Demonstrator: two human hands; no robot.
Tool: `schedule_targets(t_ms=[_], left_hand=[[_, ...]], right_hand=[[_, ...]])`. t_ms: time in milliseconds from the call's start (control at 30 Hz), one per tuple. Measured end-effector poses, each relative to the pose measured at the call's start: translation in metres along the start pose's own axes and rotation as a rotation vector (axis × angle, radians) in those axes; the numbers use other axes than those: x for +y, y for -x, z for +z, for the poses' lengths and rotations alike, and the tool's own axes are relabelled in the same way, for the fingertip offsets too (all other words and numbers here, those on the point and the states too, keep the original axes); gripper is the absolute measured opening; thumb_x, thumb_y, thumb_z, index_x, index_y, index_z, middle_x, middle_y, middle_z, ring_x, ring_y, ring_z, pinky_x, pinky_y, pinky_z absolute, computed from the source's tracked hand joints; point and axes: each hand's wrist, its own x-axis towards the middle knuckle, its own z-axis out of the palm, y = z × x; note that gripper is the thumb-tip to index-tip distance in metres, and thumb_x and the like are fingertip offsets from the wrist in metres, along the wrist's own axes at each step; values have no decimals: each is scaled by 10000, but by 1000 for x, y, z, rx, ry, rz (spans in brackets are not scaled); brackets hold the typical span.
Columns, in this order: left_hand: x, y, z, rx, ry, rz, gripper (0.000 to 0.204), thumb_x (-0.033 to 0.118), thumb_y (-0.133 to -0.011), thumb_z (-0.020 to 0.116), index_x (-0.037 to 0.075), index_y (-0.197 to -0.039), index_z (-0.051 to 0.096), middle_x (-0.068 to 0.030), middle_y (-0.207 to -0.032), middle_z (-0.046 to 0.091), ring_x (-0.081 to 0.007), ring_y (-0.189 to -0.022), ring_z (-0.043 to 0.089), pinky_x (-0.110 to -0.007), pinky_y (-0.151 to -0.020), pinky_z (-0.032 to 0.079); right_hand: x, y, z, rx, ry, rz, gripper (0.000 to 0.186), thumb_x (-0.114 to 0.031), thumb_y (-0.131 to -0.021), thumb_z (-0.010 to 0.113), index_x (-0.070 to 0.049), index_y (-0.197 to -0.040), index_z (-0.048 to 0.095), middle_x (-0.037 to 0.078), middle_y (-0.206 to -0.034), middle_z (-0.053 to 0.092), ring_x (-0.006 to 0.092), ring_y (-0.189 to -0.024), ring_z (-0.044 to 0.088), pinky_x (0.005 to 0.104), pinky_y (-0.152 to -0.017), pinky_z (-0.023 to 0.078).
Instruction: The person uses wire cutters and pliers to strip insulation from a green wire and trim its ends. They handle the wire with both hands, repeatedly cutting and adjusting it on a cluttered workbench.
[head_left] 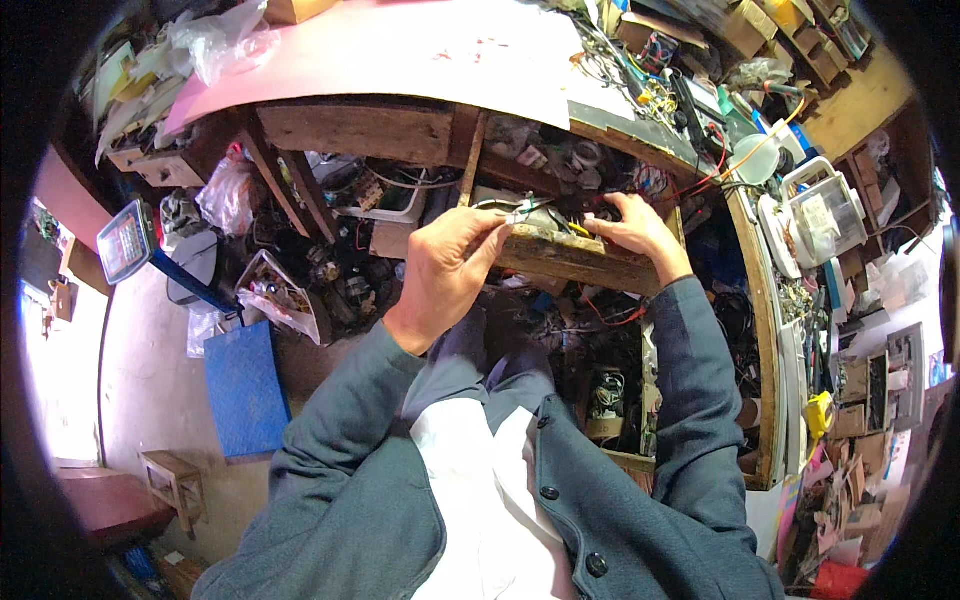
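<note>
Two bare hands work at an open, worn wooden drawer [570, 255] pulled out from under the bench. The left hand [450, 265] has its fingers closed in a pinch on a small green-handled metal hand tool [520, 208], whose tip points toward two o'clock over the drawer's contents; what kind of tool it is cannot be told. The right hand [635, 232] lies at three o'clock of the tool, fingers curled down into the tangle of red and black wires [640, 185] in the drawer; whether they grip anything there is hidden.

By the look of it, the step in hand is picking through the drawer with tool and fingers. Any next move calls for a steady pinch and a clear sight of the loose strands.

Outward, at twelve o'clock lies the pink-topped workbench [400, 50]; at nine o'clock a blue flat platform scale [245, 385] stands on the floor; at three o'clock a white plastic box [825, 215] sits on the cluttered shelf.
</note>
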Motion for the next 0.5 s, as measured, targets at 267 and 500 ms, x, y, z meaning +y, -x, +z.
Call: schedule_targets(t_ms=[267, 500], left_hand=[[-2, 9, -11, -16, 328, -211, 117, 96, -1006, 617, -5, -1055, 651, -98, -922, 701, -153, -766, 659, -271, -703, 544], [14, 7, -28, -130, 1293, -737, 188, 240, -1075, 465, 73, -1004, 513, -52, -774, 554, -203, -654, 606, -335, -597, 533]], right_hand=[[-1, -8, -1, -193, 60, 72, 700, -287, -743, 818, 17, -1293, 510, 293, -1208, 645, 413, -1177, 611, 442, -982, 493], [-15, -3, 1, -110, 246, 131, 501, -289, -761, 746, 45, -1093, 576, 310, -1038, 687, 456, -1028, 663, 499, -864, 540]])
